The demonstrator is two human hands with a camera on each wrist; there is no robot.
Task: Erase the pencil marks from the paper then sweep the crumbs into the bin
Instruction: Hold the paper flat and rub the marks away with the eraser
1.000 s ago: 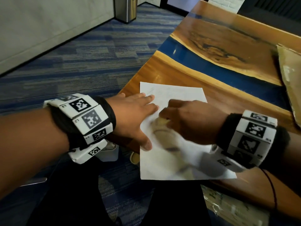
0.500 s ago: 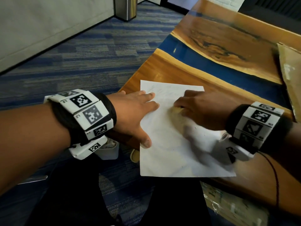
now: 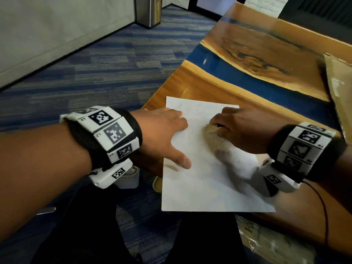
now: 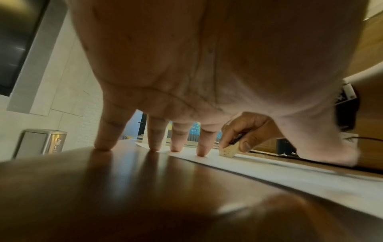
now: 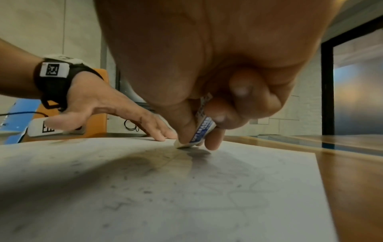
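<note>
A white sheet of paper (image 3: 202,183) lies at the near left corner of the wooden table (image 3: 266,54), its near edge hanging over the table edge. Faint pencil lines (image 5: 238,185) and dark eraser crumbs (image 5: 147,191) show on it. My left hand (image 3: 163,134) lies flat with spread fingers (image 4: 203,144) pressing the paper's left edge. My right hand (image 3: 240,128) pinches a white eraser (image 5: 201,131) in a blue sleeve, its tip touching the paper's upper middle; the eraser (image 4: 228,151) also shows in the left wrist view.
A steel bin (image 3: 149,11) stands on the blue carpet beyond the table's far left; a small white bin (image 3: 128,178) sits on the floor under my left wrist. A cardboard piece (image 3: 341,88) lies at the table's right. A blue resin strip (image 3: 247,80) crosses the table.
My right hand has moved the eraser from the paper's left middle, near my left thumb, up and right toward its upper part. My left hand has stayed pressing the sheet.
</note>
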